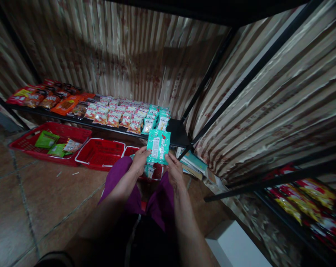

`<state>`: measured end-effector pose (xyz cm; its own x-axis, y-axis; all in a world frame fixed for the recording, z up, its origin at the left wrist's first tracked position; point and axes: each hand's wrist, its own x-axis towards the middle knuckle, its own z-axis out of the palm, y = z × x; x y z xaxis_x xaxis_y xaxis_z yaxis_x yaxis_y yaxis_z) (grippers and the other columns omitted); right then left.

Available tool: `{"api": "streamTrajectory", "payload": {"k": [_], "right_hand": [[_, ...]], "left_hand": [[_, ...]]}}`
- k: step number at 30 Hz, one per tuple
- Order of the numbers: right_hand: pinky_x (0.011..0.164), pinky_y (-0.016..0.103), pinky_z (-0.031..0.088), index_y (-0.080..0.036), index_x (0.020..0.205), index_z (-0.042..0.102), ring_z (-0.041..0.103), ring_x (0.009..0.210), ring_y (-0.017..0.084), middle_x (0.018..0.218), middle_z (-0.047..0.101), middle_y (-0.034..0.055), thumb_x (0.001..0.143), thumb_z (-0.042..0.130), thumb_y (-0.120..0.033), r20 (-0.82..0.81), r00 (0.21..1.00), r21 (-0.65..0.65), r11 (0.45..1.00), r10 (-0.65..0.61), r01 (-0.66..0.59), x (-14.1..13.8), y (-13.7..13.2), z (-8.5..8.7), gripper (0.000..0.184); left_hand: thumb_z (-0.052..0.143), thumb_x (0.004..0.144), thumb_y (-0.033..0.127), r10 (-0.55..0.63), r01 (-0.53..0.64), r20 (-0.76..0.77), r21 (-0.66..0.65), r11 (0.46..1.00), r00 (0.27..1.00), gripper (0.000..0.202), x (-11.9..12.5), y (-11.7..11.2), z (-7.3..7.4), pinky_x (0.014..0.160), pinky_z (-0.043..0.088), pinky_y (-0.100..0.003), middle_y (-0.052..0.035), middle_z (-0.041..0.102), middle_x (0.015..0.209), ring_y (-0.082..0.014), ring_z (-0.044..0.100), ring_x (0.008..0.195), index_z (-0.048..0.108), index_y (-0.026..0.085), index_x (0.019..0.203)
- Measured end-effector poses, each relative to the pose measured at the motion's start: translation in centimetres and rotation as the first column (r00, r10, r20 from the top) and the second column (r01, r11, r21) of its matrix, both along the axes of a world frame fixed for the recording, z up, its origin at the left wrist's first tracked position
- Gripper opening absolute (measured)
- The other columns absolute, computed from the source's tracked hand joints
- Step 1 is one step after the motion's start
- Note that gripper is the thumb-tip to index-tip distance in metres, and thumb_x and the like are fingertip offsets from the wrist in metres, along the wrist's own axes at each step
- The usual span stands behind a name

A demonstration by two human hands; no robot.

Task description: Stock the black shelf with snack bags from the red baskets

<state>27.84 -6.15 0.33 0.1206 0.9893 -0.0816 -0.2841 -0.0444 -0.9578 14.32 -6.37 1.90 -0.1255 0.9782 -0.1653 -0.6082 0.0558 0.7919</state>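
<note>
A teal snack bag [158, 145] is held up in front of me, its printed back panel facing me. My left hand [140, 159] grips its lower left edge and my right hand [173, 165] its lower right corner. Just beyond it, similar teal snack bags [150, 122] stand at the right end of the snack row on the black shelf [179, 134]. Below the held bag, partly hidden by my hands and knees, a red basket [157, 173] contains more teal bags [149, 170].
White-and-orange snack bags [114, 115] and red and orange packets [48, 97] line the shelf. Left on the floor are a red basket [101, 152] and a larger one [73, 159] with green packets [46, 139]. Books [194, 161], a white box [237, 244] and shelf posts [212, 70] lie right.
</note>
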Motion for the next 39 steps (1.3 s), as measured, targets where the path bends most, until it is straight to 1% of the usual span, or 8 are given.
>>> {"api": "streamTrajectory", "payload": {"k": [10, 15, 18, 22, 26, 28, 32, 39], "right_hand": [[0.046, 0.02, 0.046, -0.019, 0.094, 0.071, 0.058, 0.055, 0.01, 0.077, 0.071, -0.0006, 0.057, 0.077, -0.042, -0.027, 0.996, -0.019, 0.996, -0.084, 0.083, 0.8, 0.2, -0.3, 0.043], [0.05, 0.021, 0.046, -0.018, 0.1, 0.07, 0.057, 0.057, 0.011, 0.078, 0.071, -0.0003, 0.062, 0.073, -0.044, 0.058, 0.996, 0.023, 0.998, -0.063, 0.062, 1.0, 0.2, -0.5, 0.046], [0.058, 0.025, 0.049, -0.018, 0.107, 0.066, 0.061, 0.066, 0.013, 0.089, 0.072, 0.0018, 0.067, 0.068, -0.045, 0.174, 0.979, 0.103, 0.991, -0.108, 0.091, 1.3, 0.6, -1.3, 0.049], [0.083, 0.031, 0.048, -0.021, 0.12, 0.059, 0.062, 0.096, 0.019, 0.112, 0.067, 0.0062, 0.074, 0.062, -0.041, 0.403, 0.869, 0.352, 0.925, -0.288, 0.143, 1.8, 1.0, -2.0, 0.05], [0.095, 0.039, 0.042, -0.022, 0.122, 0.057, 0.055, 0.109, 0.022, 0.12, 0.06, 0.009, 0.082, 0.053, -0.035, 0.609, 0.628, 0.565, 0.821, -0.484, 0.086, 1.9, 0.4, -1.3, 0.042], [0.097, 0.04, 0.041, -0.022, 0.116, 0.06, 0.053, 0.11, 0.022, 0.118, 0.06, 0.0093, 0.084, 0.05, -0.03, 0.635, 0.549, 0.636, 0.771, -0.543, 0.027, 1.8, 0.1, -0.9, 0.035], [0.094, 0.039, 0.042, -0.022, 0.104, 0.067, 0.056, 0.104, 0.021, 0.109, 0.063, 0.0088, 0.087, 0.046, -0.025, 0.619, 0.523, 0.696, 0.718, -0.586, -0.019, 1.7, 0.0, -0.7, 0.027], [0.092, 0.039, 0.043, -0.021, 0.107, 0.066, 0.057, 0.104, 0.02, 0.113, 0.064, 0.0089, 0.088, 0.045, -0.026, 0.653, 0.482, 0.692, 0.719, -0.583, -0.067, 1.6, -0.2, -0.7, 0.028]], "left_hand": [[0.076, 0.054, 0.035, -0.062, 0.061, 0.019, 0.019, 0.998, 0.998, 0.039, 0.8, -0.3, 0.3, 0.065, 0.044, -0.025, -0.0012, 0.067, 0.071, -0.0136, 0.059, 0.064, 0.064, 0.014, 0.085], [0.078, 0.053, 0.039, -0.051, 0.051, 0.005, 0.01, 0.999, 0.999, 0.042, 1.3, -0.2, -0.1, 0.064, 0.044, -0.025, -0.0017, 0.066, 0.072, -0.0139, 0.059, 0.065, 0.062, 0.015, 0.084], [0.078, 0.052, 0.036, -0.043, 0.043, 0.006, 0.019, 0.999, 0.999, 0.041, 1.7, -0.1, -0.4, 0.066, 0.045, -0.025, -0.002, 0.067, 0.075, -0.0137, 0.06, 0.067, 0.061, 0.016, 0.083], [0.078, 0.053, 0.031, -0.025, 0.024, 0.01, 0.022, 0.999, 1.0, 0.038, 2.2, 0.0, -0.6, 0.068, 0.046, -0.025, -0.0026, 0.068, 0.077, -0.0139, 0.062, 0.069, 0.06, 0.016, 0.084], [0.077, 0.055, 0.028, -0.026, 0.026, 0.0, 0.036, 0.999, 1.0, 0.035, 2.5, -0.1, -0.5, 0.066, 0.045, -0.025, -0.0033, 0.07, 0.081, -0.0144, 0.062, 0.068, 0.06, 0.016, 0.084], [0.076, 0.056, 0.027, -0.022, 0.023, -0.008, 0.05, 0.998, 1.0, 0.034, 2.8, -0.3, -0.3, 0.066, 0.045, -0.024, -0.0026, 0.07, 0.081, -0.0139, 0.061, 0.068, 0.06, 0.016, 0.084], [0.075, 0.056, 0.026, -0.012, 0.014, -0.023, 0.067, 0.998, 1.0, 0.034, 3.1, -0.5, 0.2, 0.066, 0.045, -0.024, -0.0015, 0.069, 0.077, -0.0127, 0.06, 0.067, 0.058, 0.016, 0.084], [0.074, 0.058, 0.026, -0.006, 0.011, -0.057, 0.094, 0.995, 0.998, 0.032, 3.0, -1.0, 0.7, 0.068, 0.045, -0.024, -0.0022, 0.069, 0.078, -0.0128, 0.061, 0.068, 0.058, 0.016, 0.083]]}}
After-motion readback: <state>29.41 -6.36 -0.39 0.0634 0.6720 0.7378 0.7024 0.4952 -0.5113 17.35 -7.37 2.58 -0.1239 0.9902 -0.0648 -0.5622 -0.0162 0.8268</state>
